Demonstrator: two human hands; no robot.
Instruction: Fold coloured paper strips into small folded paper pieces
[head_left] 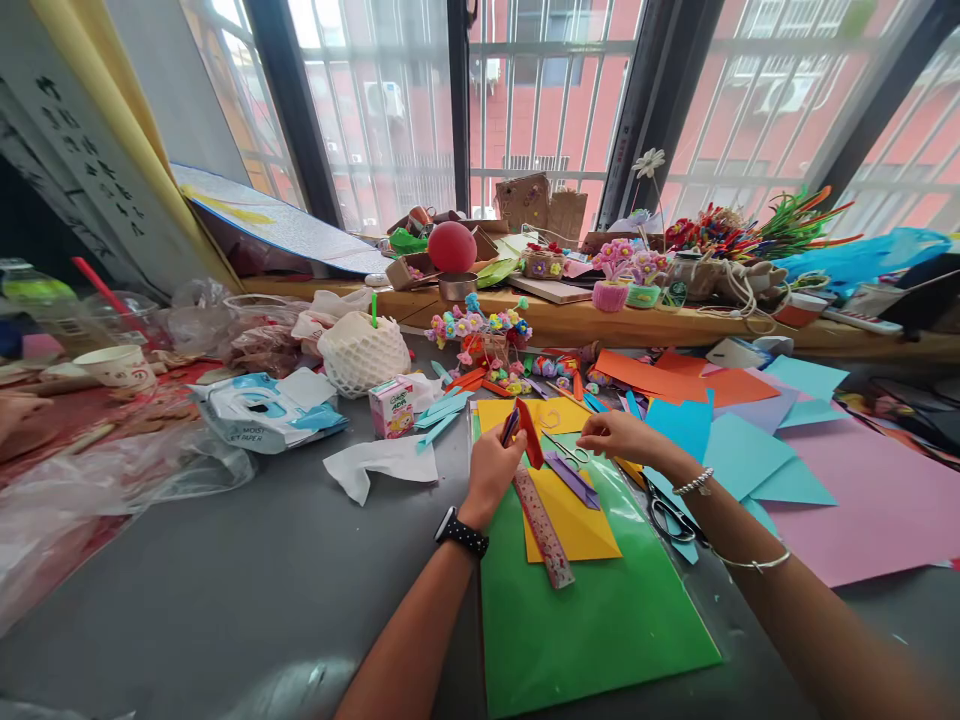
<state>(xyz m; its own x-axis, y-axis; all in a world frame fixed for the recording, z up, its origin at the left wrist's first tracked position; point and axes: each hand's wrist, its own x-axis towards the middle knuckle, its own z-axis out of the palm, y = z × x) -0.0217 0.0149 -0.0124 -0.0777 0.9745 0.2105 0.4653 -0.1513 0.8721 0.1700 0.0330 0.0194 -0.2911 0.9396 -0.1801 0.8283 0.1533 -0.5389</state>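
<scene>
My left hand (495,468) is closed around folded paper strips; a red paper strip (529,434) stands out from its fingers, with a dark purple edge beside it. To the right hovers my right hand (624,438), its fingertips pinched together; whatever they hold, if anything, is too small to make out. Small scissors (576,455) lie just below those fingertips. Under the hands, a green sheet (592,640) carries yellow paper (600,535), a patterned ruler (544,530) and a folded purple strip (574,480). Black-handled scissors (667,518) rest beneath my right forearm.
Blue paper (750,450), orange paper (660,380) and pink paper (877,490) spread at the right. Leftward are a wipes pack (262,415), a white tissue (386,462), a small pink box (391,408) and a net-wrapped coconut (364,355). Craft flowers (480,330) stand behind.
</scene>
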